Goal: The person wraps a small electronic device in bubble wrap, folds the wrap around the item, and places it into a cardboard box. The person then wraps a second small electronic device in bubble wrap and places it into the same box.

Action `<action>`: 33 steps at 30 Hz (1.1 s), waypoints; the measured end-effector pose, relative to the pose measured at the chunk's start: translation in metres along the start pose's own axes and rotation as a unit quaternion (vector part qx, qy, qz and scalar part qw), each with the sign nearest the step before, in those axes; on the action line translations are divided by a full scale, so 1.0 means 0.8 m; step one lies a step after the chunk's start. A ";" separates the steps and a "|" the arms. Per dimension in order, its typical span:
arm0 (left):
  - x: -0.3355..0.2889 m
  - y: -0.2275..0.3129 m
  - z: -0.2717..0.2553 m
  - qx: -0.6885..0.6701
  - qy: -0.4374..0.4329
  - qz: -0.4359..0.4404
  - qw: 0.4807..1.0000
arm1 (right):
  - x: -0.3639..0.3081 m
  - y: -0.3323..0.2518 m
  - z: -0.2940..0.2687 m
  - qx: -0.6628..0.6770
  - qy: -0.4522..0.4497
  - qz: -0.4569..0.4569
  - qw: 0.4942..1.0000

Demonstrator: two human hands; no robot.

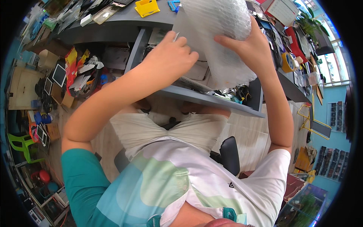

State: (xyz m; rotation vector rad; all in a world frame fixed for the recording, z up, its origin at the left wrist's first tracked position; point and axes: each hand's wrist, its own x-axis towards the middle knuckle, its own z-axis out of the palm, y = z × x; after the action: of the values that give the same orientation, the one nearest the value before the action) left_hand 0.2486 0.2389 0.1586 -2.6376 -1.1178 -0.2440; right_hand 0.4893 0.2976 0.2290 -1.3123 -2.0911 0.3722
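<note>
A thick roll of clear bubble wrap point(223, 30) stands over the desk edge, and its loose sheet hangs down across an open grey drawer point(204, 99). My right hand point(249, 47) grips the roll's right side, thumb across the front. My left hand point(172, 53) is closed at the sheet's left edge, fingers curled. A thin pale tip shows between its thumb and forefinger; I cannot make out what it belongs to. Inside the drawer, partly covered by the wrap, lie a pale box and several small dark and shiny items.
A yellow stand point(146, 7) and loose phone parts lie on the grey desk point(124, 17). At the right are a tape roll point(288, 62) and red boxes. To the left, a bin point(85, 77) overflows with wrappers, and a green chair point(24, 145) stands further off.
</note>
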 end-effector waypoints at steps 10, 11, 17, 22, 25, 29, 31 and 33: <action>-0.071 0.010 0.036 -0.080 0.355 -0.100 0.926 | 0.005 -0.025 0.003 -0.007 -0.045 0.003 0.999; -0.072 0.008 0.047 -0.085 0.386 -0.086 0.915 | 0.008 -0.023 0.001 0.015 -0.052 0.018 0.998; -0.078 -0.011 0.079 -0.356 0.442 -0.189 0.801 | 0.024 0.005 -0.009 0.182 -0.093 0.101 0.974; -0.074 -0.014 0.058 -0.169 0.391 -0.011 0.904 | 0.028 0.014 -0.013 0.163 -0.081 0.113 0.977; -0.064 -0.005 0.056 -0.454 0.421 -0.196 0.760 | 0.026 -0.001 -0.015 0.209 -0.097 0.128 0.965; -0.060 -0.023 0.039 -0.672 0.396 -0.301 0.549 | 0.027 -0.006 -0.014 0.213 -0.103 0.137 0.962; -0.062 -0.036 0.031 -0.715 0.407 -0.293 0.487 | 0.026 -0.006 -0.015 0.177 -0.096 0.137 0.970; -0.069 -0.062 0.030 -0.728 0.410 -0.314 0.451 | 0.024 -0.004 -0.016 0.150 -0.088 0.125 0.977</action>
State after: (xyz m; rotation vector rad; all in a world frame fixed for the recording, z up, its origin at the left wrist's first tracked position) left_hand 0.1758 0.2420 0.1305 -1.6429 -1.6035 -3.4240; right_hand 0.4896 0.3118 0.2474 -1.3997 -1.9162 0.9060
